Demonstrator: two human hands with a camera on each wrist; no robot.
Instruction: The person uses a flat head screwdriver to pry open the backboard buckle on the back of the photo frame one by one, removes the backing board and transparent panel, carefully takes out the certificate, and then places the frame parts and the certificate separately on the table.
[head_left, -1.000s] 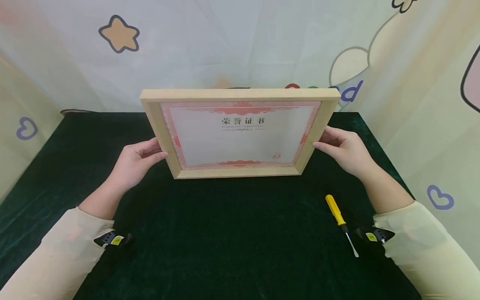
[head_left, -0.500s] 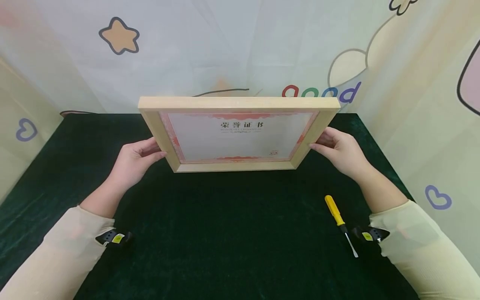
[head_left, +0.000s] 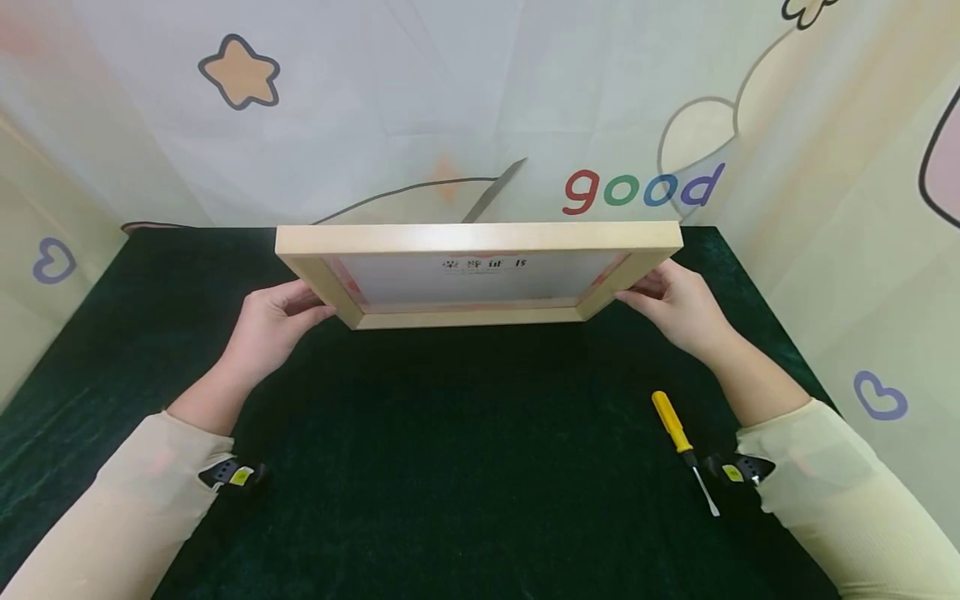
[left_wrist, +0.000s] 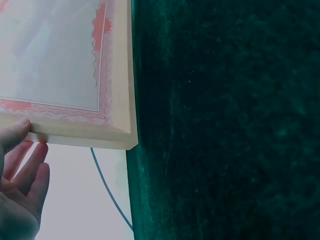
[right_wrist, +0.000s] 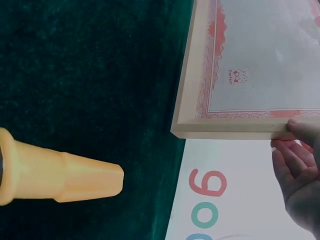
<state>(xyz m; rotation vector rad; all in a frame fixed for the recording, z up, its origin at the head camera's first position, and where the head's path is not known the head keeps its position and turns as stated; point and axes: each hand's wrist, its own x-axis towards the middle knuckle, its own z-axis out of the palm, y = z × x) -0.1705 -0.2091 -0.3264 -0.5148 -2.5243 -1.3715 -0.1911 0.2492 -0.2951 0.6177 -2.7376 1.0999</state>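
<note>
A pale wooden picture frame (head_left: 480, 237) with a red-bordered certificate (head_left: 472, 283) inside is held up between both hands, its top edge tipped toward me so the face shows at a steep slant. My left hand (head_left: 273, 329) pinches the frame's left side, thumb on the front and fingers behind, as the left wrist view shows at the wooden border (left_wrist: 122, 75). On the opposite side my right hand (head_left: 678, 312) grips the border in the same way, with its thumb (right_wrist: 302, 131) on the front. The fingertips behind the frame are partly hidden.
A yellow-handled screwdriver (head_left: 678, 433) lies on the dark green cloth (head_left: 450, 467) near the right forearm, tip toward me. Behind the table hangs a pale printed curtain (head_left: 375, 100) that also runs along both sides. Dark wrist cameras (head_left: 232, 473) sit at both cuffs.
The picture frame has tilted steadily: its top edge came down and toward me, so less of the certificate shows and more of the "good" lettering behind appears. Both hands kept their hold.
</note>
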